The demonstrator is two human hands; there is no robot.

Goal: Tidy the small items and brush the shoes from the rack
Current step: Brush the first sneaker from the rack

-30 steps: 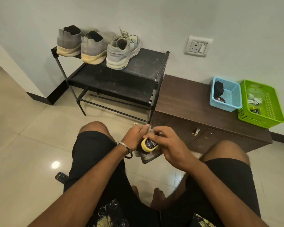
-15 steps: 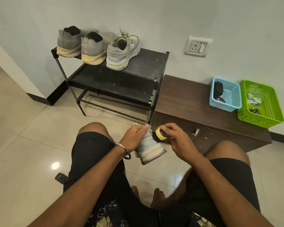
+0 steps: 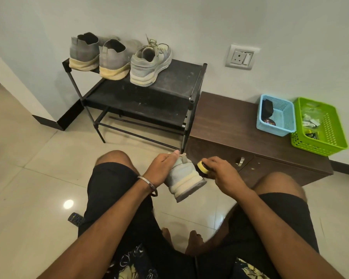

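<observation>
My left hand (image 3: 161, 168) grips a pale grey sneaker (image 3: 184, 181) by its heel collar, sole turned toward me, held between my knees. My right hand (image 3: 220, 174) holds a small yellow-backed brush (image 3: 202, 167) against the shoe's right side. On the black shoe rack (image 3: 169, 85) stand three more shoes: two grey knit ones (image 3: 101, 55) at the left and the matching pale sneaker (image 3: 149, 63) beside them.
A dark wooden cabinet (image 3: 230, 125) stands right of the rack, carrying a blue basket (image 3: 275, 115) with dark items and a green basket (image 3: 318, 127) with small things. A remote (image 3: 75, 218) lies on the tiled floor by my left leg. A wall socket (image 3: 241, 57) is above.
My right hand with the brush slid from the top of the shoe to its right side, uncovering the heel and sole. The left hand kept its grip.
</observation>
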